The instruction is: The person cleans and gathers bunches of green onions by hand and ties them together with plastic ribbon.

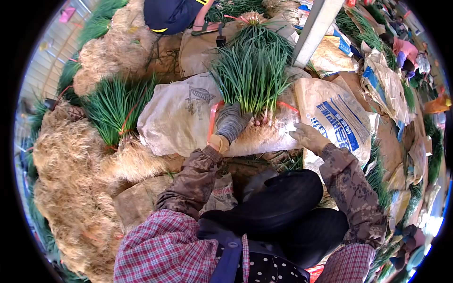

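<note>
A bunch of green onions (pixel 252 66) lies on a pale woven sack (pixel 177 115), leaves pointing away from me and whitish roots (pixel 255 137) towards me. My left hand (pixel 231 121), in a grey striped glove, grips the left side of the stems near the roots; its fingertips are partly hidden. A red strap (pixel 213 120) passes under the bunch, and its ends show on both sides. My right hand (pixel 309 137), in a tan glove, is right of the roots with its fingers apart and nothing in them. It is beside a sack with blue print (pixel 339 122).
Another tied bunch of green onions (pixel 115 111) lies at left, next to large heaps of dry roots (pixel 71 188). A metal post (pixel 316 33) stands behind the sacks. Another person's sandalled foot (pixel 205 27) is at the top. More people and onion bunches are at far right.
</note>
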A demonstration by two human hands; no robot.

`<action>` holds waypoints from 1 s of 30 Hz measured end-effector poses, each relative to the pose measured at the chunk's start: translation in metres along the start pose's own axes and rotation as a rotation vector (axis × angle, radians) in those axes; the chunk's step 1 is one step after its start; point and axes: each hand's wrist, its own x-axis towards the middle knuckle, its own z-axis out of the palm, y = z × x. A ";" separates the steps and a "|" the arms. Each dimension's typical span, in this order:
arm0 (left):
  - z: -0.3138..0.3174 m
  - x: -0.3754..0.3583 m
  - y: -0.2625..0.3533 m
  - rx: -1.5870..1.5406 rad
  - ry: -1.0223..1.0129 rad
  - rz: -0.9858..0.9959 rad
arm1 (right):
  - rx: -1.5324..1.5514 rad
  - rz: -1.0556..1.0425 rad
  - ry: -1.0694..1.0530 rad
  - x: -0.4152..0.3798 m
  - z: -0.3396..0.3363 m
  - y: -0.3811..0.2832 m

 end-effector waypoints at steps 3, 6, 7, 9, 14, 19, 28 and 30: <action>-0.005 0.000 -0.004 0.207 0.103 0.016 | 0.151 -0.060 -0.007 0.014 0.001 -0.022; 0.011 0.008 -0.030 0.068 0.141 -0.030 | 0.182 -0.092 -0.023 0.040 0.005 -0.021; 0.019 0.010 -0.039 0.028 0.164 -0.046 | 0.099 -0.108 -0.037 0.049 0.005 -0.021; 0.043 0.014 -0.059 -0.056 0.210 -0.076 | 0.022 -0.107 0.034 0.081 0.022 -0.006; 0.055 0.018 -0.070 -0.047 0.313 -0.024 | 0.133 -0.151 0.130 0.131 0.056 0.015; 0.063 0.027 -0.052 -0.104 0.275 -0.141 | 0.102 -0.034 0.128 0.153 0.069 0.025; -0.004 0.043 0.004 -0.647 -0.393 -0.193 | -0.271 -0.159 -0.248 0.135 0.046 -0.068; 0.001 0.059 0.002 -0.605 -0.512 -0.164 | -0.497 -0.233 -0.240 0.136 0.048 -0.084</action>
